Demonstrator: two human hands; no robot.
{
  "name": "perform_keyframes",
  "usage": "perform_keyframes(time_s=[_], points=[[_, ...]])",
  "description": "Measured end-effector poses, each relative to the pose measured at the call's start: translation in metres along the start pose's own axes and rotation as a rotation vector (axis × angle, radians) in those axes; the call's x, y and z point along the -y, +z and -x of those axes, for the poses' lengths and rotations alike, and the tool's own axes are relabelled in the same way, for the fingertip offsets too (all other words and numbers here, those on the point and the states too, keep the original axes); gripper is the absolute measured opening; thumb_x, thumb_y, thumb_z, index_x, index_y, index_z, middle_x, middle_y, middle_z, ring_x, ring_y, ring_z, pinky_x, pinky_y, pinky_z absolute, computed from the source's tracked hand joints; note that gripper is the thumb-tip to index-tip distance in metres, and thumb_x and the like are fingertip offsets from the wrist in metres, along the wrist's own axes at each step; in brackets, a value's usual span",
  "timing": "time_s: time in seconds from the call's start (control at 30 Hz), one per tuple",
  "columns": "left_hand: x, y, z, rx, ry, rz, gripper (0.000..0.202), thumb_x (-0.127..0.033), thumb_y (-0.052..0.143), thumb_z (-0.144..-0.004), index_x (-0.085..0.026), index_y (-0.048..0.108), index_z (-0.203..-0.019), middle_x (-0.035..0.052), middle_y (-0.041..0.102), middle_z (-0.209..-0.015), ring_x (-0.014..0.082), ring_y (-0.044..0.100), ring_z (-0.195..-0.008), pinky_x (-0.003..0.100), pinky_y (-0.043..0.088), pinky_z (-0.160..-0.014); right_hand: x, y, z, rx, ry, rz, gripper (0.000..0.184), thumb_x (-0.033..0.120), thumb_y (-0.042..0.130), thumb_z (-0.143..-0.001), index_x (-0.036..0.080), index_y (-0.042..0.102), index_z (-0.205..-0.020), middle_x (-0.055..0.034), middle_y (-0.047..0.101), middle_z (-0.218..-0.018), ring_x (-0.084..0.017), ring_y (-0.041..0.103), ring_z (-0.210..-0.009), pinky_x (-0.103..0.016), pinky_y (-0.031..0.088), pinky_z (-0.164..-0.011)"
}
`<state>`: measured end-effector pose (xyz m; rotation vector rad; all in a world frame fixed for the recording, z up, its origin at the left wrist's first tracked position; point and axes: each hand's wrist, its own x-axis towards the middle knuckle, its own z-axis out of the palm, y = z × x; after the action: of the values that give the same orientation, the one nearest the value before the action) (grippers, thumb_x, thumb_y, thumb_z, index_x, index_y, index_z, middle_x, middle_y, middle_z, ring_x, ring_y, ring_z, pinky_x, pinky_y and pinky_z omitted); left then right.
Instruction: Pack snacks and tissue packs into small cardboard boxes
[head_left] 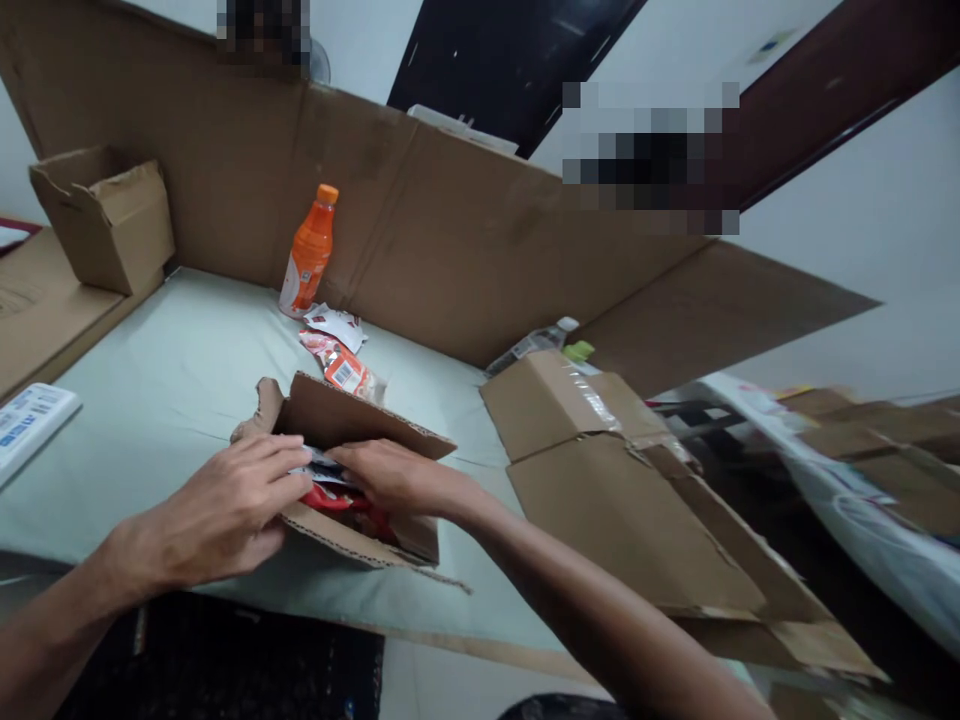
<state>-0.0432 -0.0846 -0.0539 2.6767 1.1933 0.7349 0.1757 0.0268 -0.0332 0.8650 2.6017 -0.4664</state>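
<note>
A small open cardboard box (341,540) stands on the pale green cloth, its flaps raised. Inside it lie a red packet (336,497) and, above that, a silver-white packet (324,462). My left hand (236,505) is closed over the left end of the box, its fingers reaching inside to the packets and its thumb low outside. From the right, my right hand (397,478) dips into the opening, fingers bent at the silver-white packet; its fingertips are partly hidden. Behind the box lie a red-and-white snack packet (346,372) and a white packet (337,326).
An orange drink bottle (307,255) stands by the cardboard wall (450,240). At left are an open carton (112,225) and a white device (34,428). Larger cardboard boxes (622,520) occupy the right, a clear bottle (532,342) behind them. People are beyond the wall.
</note>
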Motion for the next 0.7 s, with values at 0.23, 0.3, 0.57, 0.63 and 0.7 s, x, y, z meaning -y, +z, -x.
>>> perform_keyframes(time_s=[0.23, 0.3, 0.57, 0.63, 0.7], points=[[0.014, 0.007, 0.036, -0.405, -0.329, 0.063, 0.071, -0.029, 0.062, -0.096, -0.030, 0.030, -0.160, 0.0122, 0.047, -0.161, 0.0320, 0.051, -0.145, 0.054, 0.047, -0.118, -0.033, 0.014, 0.060, -0.856, 0.119, -0.010, 0.038, 0.030, 0.055, -0.099, 0.022, 0.068, -0.133, -0.0155, 0.068, -0.139, -0.035, 0.060, -0.129, -0.054, 0.048, -0.106], [0.018, 0.019, 0.032, -0.348, -0.325, 0.114, 0.069, -0.031, 0.061, -0.097, -0.026, 0.031, -0.159, 0.0144, 0.057, -0.152, 0.0315, 0.060, -0.137, 0.051, 0.052, -0.114, -0.047, 0.013, 0.053, -0.776, 0.226, -0.060, 0.037, 0.029, 0.056, -0.096, 0.022, 0.071, -0.129, -0.0142, 0.074, -0.128, -0.034, 0.066, -0.117, -0.048, 0.051, -0.099], [0.019, 0.035, 0.007, -0.348, -0.247, 0.042, 0.053, -0.025, 0.055, -0.103, -0.025, 0.039, -0.154, 0.0113, 0.067, -0.134, 0.0252, 0.068, -0.121, 0.041, 0.058, -0.106, -0.052, 0.029, 0.052, -0.623, 0.134, -0.464, 0.042, 0.042, 0.043, -0.103, 0.019, 0.079, -0.108, -0.0103, 0.080, -0.111, -0.026, 0.073, -0.101, -0.039, 0.056, -0.091], [0.021, 0.036, 0.004, -0.394, -0.294, -0.017, 0.056, -0.023, 0.056, -0.102, -0.026, 0.038, -0.155, 0.0133, 0.056, -0.143, 0.0275, 0.061, -0.130, 0.045, 0.056, -0.109, -0.043, 0.043, 0.066, -0.571, 0.005, -0.404, 0.049, 0.050, 0.041, -0.106, 0.021, 0.077, -0.119, -0.0130, 0.071, -0.136, -0.030, 0.065, -0.126, -0.047, 0.050, -0.106], [0.025, 0.038, 0.001, -0.362, -0.298, -0.025, 0.046, -0.021, 0.054, -0.102, -0.028, 0.049, -0.147, 0.0128, 0.050, -0.148, 0.0291, 0.055, -0.135, 0.048, 0.055, -0.110, -0.036, 0.059, 0.078, -0.547, -0.069, -0.298, 0.056, 0.058, 0.046, -0.104, 0.022, 0.065, -0.142, -0.0150, 0.055, -0.157, -0.033, 0.049, -0.145, -0.056, 0.040, -0.118]])
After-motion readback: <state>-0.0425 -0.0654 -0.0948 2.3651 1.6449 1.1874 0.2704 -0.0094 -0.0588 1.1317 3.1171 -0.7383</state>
